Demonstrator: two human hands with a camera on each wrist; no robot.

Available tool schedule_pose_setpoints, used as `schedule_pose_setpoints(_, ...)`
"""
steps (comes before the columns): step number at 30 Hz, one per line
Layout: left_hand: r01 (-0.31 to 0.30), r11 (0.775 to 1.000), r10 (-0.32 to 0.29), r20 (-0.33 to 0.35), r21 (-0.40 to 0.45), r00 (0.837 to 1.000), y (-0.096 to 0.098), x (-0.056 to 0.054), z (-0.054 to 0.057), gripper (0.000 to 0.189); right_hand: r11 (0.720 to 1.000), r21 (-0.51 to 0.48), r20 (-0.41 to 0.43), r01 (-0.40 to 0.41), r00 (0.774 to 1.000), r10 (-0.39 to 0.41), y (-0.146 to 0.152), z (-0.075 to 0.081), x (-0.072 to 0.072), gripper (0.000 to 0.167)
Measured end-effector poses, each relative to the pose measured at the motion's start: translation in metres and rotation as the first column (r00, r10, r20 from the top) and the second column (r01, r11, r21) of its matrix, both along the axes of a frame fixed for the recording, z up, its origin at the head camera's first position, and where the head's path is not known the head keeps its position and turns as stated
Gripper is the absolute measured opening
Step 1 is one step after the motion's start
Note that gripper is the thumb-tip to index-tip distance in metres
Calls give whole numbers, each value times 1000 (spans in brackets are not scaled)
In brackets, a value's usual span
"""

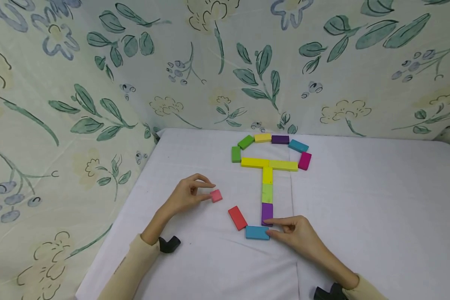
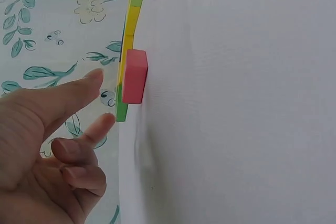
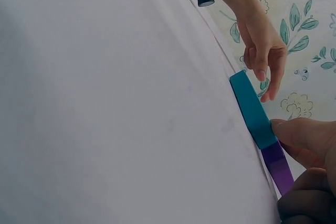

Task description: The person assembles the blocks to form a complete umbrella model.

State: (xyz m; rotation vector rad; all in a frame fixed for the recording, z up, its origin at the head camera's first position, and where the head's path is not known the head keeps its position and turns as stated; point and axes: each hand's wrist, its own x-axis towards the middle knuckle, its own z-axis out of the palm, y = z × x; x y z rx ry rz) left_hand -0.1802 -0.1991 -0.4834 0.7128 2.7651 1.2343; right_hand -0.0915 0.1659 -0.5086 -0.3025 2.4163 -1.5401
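Observation:
My left hand (image 1: 189, 192) is beside a small pink block (image 1: 216, 196), its thumb and index finger parted. In the left wrist view a gap shows between the fingertips and that pink block (image 2: 135, 77). My right hand (image 1: 298, 235) pinches a blue block (image 1: 256, 233) at its right end. The thumb is at the blue block's end; the index fingertip lies over the lower end of a purple block (image 1: 267, 211). In the right wrist view the thumb meets the blue block (image 3: 253, 108), and the index fingertip is hidden. A red block (image 1: 238, 218) lies slanted left of the blue one.
Above the purple block runs a column with a lime block (image 1: 267, 193) and a yellow block (image 1: 267, 175), topped by a yellow bar (image 1: 255, 162). Several coloured blocks, including a magenta one (image 1: 305, 161), arch over it. A white cloth (image 1: 360, 208) covers the table; patterned fabric (image 1: 210, 83) hangs behind.

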Motion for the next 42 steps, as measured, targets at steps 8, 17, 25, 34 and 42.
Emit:
schedule_pose_setpoints(8,50,999,-49,52,-17,997,4,-4,-7,32,1000,6,7,-2,1000,2,0,0,0,29)
schedule_pose_setpoints(17,66,998,-65,85,-7,994,9,-2,-4,28,1000,26,21,-10,1000,9,-1,-1,0,29)
schedule_pose_setpoints(25,94,996,-93,40,-6,995,15,-3,-7,24,1000,28,13,-3,1000,3,-1,-1,0,29)
schedule_pose_setpoints(34,143,989,-143,16,24,990,27,1,-3,23,999,33,20,-3,1000,3,-1,-1,0,28)
schedule_pose_setpoints(42,161,986,-162,22,33,987,33,5,-5,23,999,41,10,1,1000,-2,-1,0,0,28)
